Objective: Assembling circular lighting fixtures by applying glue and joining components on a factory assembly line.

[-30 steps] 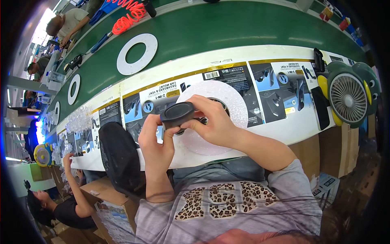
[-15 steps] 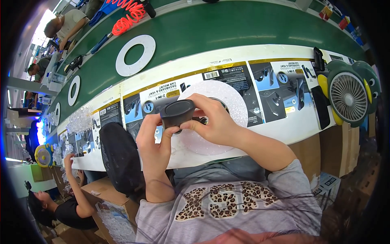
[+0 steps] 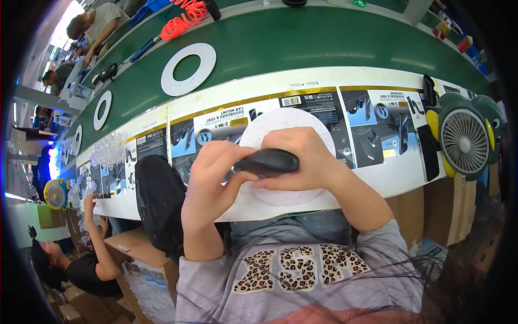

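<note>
Black oval device [image 3: 268, 162] sits pinched between left hand [image 3: 213, 181] and right hand [image 3: 302, 159], each grip closed on it, just above a white disc [image 3: 324, 135] on the bench [image 3: 388, 178].

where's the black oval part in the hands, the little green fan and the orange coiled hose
black oval part [image 3: 268, 162], head view, on its smooth top face
green fan [image 3: 464, 141], head view, on the middle of its round grille
orange coiled hose [image 3: 185, 20], head view, on the coils at the belt's far side
</note>
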The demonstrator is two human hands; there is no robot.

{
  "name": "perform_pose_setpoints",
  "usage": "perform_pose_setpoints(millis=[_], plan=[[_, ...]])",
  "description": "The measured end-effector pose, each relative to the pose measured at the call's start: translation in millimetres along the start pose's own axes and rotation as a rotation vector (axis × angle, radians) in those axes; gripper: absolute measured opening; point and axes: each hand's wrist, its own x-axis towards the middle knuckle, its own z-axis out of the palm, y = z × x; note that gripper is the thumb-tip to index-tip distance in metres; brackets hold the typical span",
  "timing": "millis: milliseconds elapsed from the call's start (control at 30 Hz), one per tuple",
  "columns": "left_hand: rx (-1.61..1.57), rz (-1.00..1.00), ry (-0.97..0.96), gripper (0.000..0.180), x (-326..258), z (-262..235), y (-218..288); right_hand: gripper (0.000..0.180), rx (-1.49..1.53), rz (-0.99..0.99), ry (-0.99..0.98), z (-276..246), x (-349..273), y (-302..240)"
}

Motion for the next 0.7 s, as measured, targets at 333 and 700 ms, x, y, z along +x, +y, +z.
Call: perform_pose_setpoints(millis=[333, 700], plan=[[-0.209, 0.095, -0.102, 0.027, 27, -5, -15, 0.024, 0.115, -0.024, 0.088, 8, -2, 5], [-0.450, -0.203, 0.494, 0.024, 23, 13, -94, 0.019, 0.223, 0.355, 0.100, 27, -4, -3]])
